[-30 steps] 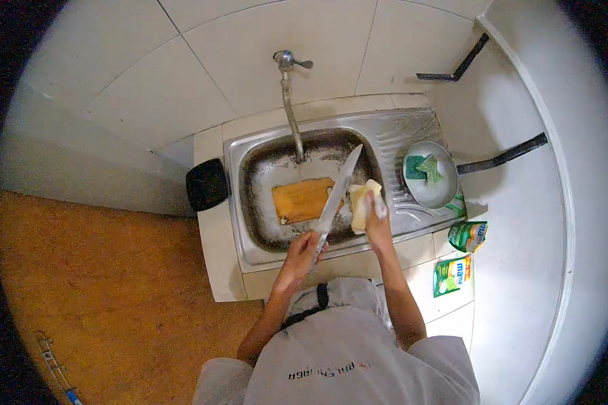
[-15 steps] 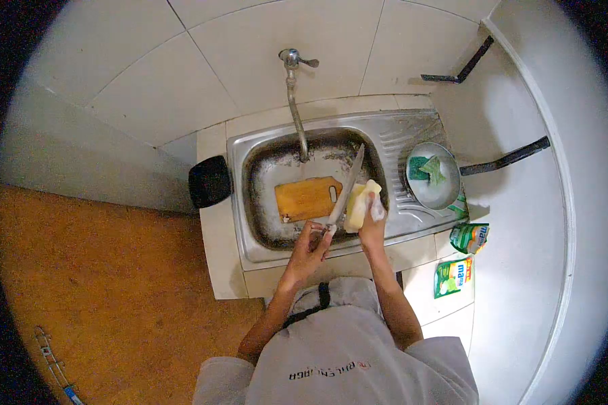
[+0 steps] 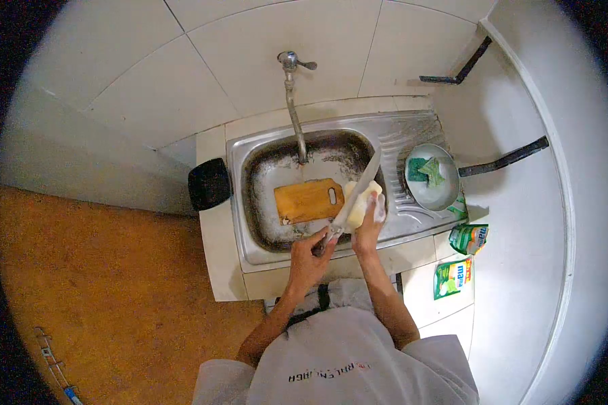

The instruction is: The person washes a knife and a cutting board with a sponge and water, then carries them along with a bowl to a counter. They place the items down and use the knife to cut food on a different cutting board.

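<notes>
My left hand [image 3: 309, 260] is wrapped round the handle of a knife [image 3: 363, 182], whose blade points up and to the right over the sink [image 3: 239, 233]. A soapy, pale yellow sponge [image 3: 355, 214] is gripped in my right hand [image 3: 367, 233], close against the blade. Suds cover part of the fingers. Under the knife, to the left, a wooden cutting board [image 3: 305, 201] with a slot in its right end lies on the sink's bottom.
The faucet [image 3: 294, 111] reaches down over the basin. On the drainboard stands a bowl [image 3: 431, 198] holding green scrubbing pieces [image 3: 434, 171]. Two green packets [image 3: 469, 238] [image 3: 452, 278] lie to the right, and a black dish [image 3: 209, 183] sits left of the sink.
The knife has shifted slightly right and now crosses in front of the sponge. My left hand has turned a little, and my right hand has moved slightly left.
</notes>
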`<state>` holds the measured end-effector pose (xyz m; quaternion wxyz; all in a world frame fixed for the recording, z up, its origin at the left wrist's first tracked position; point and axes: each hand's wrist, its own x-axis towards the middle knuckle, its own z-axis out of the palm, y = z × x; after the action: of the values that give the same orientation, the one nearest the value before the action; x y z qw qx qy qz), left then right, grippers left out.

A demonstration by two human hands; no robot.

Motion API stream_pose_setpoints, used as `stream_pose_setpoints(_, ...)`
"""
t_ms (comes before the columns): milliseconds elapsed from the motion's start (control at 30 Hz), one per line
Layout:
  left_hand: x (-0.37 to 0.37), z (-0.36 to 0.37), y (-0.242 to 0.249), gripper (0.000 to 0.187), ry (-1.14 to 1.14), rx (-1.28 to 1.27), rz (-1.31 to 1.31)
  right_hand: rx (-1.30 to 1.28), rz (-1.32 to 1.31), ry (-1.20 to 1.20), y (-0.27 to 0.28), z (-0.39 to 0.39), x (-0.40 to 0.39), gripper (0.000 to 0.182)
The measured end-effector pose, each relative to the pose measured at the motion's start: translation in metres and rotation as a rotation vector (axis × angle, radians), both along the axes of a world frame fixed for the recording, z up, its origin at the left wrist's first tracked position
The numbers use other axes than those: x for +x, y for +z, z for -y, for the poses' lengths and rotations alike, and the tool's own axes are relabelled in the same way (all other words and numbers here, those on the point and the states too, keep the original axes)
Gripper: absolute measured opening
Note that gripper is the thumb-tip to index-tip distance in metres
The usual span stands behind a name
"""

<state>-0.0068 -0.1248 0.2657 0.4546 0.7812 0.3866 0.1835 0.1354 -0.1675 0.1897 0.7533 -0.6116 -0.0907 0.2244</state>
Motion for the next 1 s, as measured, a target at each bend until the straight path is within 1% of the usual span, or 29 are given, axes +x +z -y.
stream_pose_setpoints(33,0.000,0.000,-0.002,0.037,0.001,0.000,0.000,0.019,-0.110,0.004,0.013,-0.003,0.000,0.046)
stream_pose_setpoints(100,0.002,0.000,-0.003,0.037,-0.008,0.060,0.116,-0.005,-0.104,-0.041,0.014,-0.006,-0.003,0.043)
stream_pose_setpoints(133,0.002,0.000,0.000,0.037,-0.009,0.059,0.116,-0.029,-0.097,-0.087,0.014,-0.006,-0.003,0.041)
stream_pose_setpoints(200,0.002,-0.001,0.006,0.036,-0.066,-0.026,0.127,-0.052,-0.066,-0.072,0.013,-0.003,0.001,0.039)
stream_pose_setpoints(267,0.000,-0.004,-0.002,0.035,-0.101,-0.001,0.149,-0.075,-0.035,-0.054,0.011,-0.003,0.002,0.037)
stream_pose_setpoints(333,0.000,-0.005,-0.002,0.034,-0.138,0.023,0.173,-0.044,-0.023,-0.156,0.014,-0.006,0.001,0.034)
stream_pose_setpoints(400,-0.001,-0.003,0.004,0.030,-0.084,-0.313,0.168,-0.035,-0.013,-0.147,0.011,-0.006,0.006,0.034)
stream_pose_setpoints(467,0.000,-0.005,0.014,0.028,-0.117,-0.344,0.143,-0.027,-0.005,-0.136,0.010,-0.007,0.011,0.033)
stream_pose_setpoints(533,0.001,-0.006,0.017,0.026,-0.151,-0.376,0.119,-0.051,0.044,-0.136,0.019,-0.008,0.014,0.034)
stream_pose_setpoints(567,0.000,-0.006,0.018,0.024,-0.158,-0.433,0.106,-0.051,0.044,-0.137,0.022,-0.009,0.015,0.034)
stream_pose_setpoints(600,0.000,-0.006,0.018,0.022,-0.165,-0.489,0.093,-0.037,-0.020,-0.123,0.025,-0.010,0.016,0.035)
stream_pose_setpoints(633,0.001,-0.006,0.012,0.022,-0.165,-0.488,0.094,-0.023,-0.083,-0.110,0.029,-0.011,0.016,0.036)
stream_pose_setpoints(667,0.001,-0.004,0.003,0.022,-0.160,-0.393,0.150,-0.023,-0.082,-0.110,0.034,-0.011,0.015,0.036)
stream_pose_setpoints(700,0.003,-0.005,0.005,0.021,-0.154,-0.297,0.207,-0.029,-0.174,-0.125,0.045,-0.014,0.012,0.037)
stream_pose_setpoints(733,0.003,-0.006,0.009,0.021,-0.153,-0.297,0.207,-0.035,-0.266,-0.139,0.050,-0.016,0.010,0.037)
stream_pose_setpoints(800,0.004,-0.008,0.019,0.021,-0.166,-0.248,0.087,-0.018,-0.257,-0.104,0.049,-0.016,0.005,0.037)
stream_pose_setpoints(833,0.005,-0.008,0.019,0.021,-0.165,-0.248,0.087,0.000,-0.248,-0.070,0.048,-0.016,0.003,0.038)
stream_pose_setpoints(867,0.006,-0.008,0.018,0.020,-0.171,-0.159,0.110,0.001,-0.248,-0.068,0.036,-0.017,0.002,0.038)
stream_pose_setpoints(900,0.007,-0.009,0.017,0.020,-0.178,-0.069,0.133,-0.046,-0.122,-0.104,0.033,-0.022,-0.001,0.038)
stream_pose_setpoints(933,0.007,-0.009,0.016,0.020,-0.178,-0.067,0.133,-0.092,0.003,-0.140,0.031,-0.025,-0.004,0.038)
stream_pose_setpoints(967,0.007,-0.009,0.016,0.022,-0.167,-0.107,0.120,-0.077,-0.092,-0.146,0.029,-0.024,-0.009,0.039)
stream_pose_setpoints(1000,0.008,-0.009,0.015,0.025,-0.155,-0.148,0.107,-0.075,-0.092,-0.144,0.030,-0.024,-0.008,0.039)
